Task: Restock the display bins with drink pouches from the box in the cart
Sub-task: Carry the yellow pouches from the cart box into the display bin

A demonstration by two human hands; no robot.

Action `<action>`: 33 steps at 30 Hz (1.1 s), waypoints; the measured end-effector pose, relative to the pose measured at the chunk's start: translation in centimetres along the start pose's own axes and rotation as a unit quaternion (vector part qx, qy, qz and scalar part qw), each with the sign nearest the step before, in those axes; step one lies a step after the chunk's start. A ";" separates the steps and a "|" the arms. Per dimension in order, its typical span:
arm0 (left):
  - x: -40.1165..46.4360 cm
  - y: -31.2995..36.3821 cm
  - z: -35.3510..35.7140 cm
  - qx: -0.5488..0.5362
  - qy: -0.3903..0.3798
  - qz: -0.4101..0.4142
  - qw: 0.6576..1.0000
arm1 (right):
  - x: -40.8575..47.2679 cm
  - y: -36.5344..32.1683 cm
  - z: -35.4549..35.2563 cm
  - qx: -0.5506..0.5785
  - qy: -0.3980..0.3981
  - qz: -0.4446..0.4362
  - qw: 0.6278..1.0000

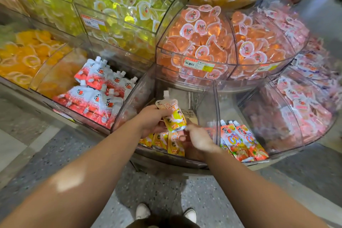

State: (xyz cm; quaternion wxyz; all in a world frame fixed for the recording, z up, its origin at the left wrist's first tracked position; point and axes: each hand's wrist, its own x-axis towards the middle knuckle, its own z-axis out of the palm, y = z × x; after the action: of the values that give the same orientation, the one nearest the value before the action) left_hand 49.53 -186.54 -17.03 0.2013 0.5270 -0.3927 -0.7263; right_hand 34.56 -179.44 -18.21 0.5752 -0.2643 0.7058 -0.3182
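Holding item: one orange-and-yellow drink pouch, spout uppermost, grasped about its lower half in the left hand, fingers curled round it; the upright hold likely keeps the label facing out and matches the way stock already stands. Right hand: low in the same compartment, its fingers just at the bottom edge of the held pouch and partly blurred, so whether its grip is clenched on anything cannot be told; probably steadying or making room. Location: centre clear bin, lowest tier, mostly bare at the back, with a short row of matching orange pouches standing along its front wall, presumably front-loaded so shoppers see them first. Adjacent stock: red-and-white pouches in the left compartment, well filled; mixed-fruit pouches in the right compartment, few. Upper tiers: jelly cups, orange, yellow and green. Box and cart: not in view. Status, judged: centre bin early in refill, many pouches yet needed.
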 end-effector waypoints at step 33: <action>0.3 -2.8 -0.4 0.671 -0.084 0.147 0.722 | -2.3 -2.2 1.2 -0.614 0.039 0.021 0.788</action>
State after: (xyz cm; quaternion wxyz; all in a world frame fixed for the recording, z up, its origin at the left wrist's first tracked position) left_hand 50.17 -185.19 -19.52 -0.1345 0.3961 -0.8655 -0.2754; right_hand 36.25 -179.40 -15.21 0.2697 -0.5343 0.7796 0.1843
